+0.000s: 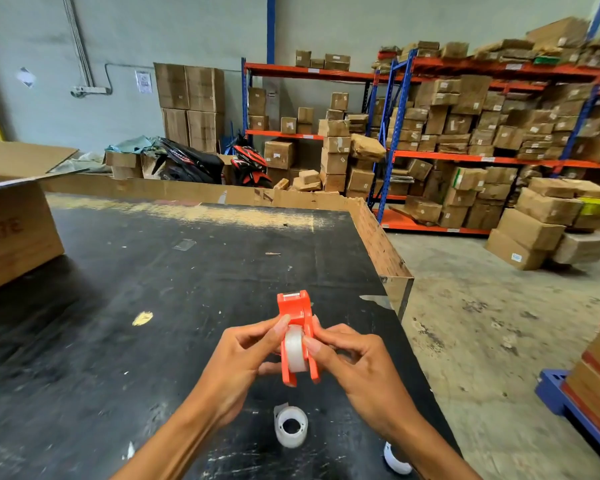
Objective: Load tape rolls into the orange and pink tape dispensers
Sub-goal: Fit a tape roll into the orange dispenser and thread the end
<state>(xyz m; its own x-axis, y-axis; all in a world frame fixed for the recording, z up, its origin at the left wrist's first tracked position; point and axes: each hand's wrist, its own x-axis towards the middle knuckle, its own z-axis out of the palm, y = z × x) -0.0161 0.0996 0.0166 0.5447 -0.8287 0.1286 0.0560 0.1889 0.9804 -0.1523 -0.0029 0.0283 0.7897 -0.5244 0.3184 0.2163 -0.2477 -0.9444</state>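
head view: both hands held the orange dispenser (297, 327) above the black counter (153, 306), near its right edge.
left hand (236, 355): closed on the orange dispenser's left side, thumb tip on the tape roll (294, 348).
right hand (357, 358): closed on the orange dispenser's right side, thumb against the roll's right edge.
tape roll: sat between the orange dispenser's side walls; whether it was fully seated, could not tell.
spare roll (290, 426): lay flat on the counter just nearer the person than the orange dispenser.
white object (395, 460): partly hidden under the right forearm; could not tell what it was.
pink dispenser: not in view.
risk: roll could sit crooked or pop out if pressed unevenly; likely cause, thumbs pushing on one side only.
risk 2: loose tape end could stick to the fingers or back onto the roll.
risk 3: dispenser held in the air, so a slip would drop it onto the spare roll.
writing: cardboard box (14, 230) far left of the orange dispenser showed partial letters, unreadable; none readable on the dispenser.
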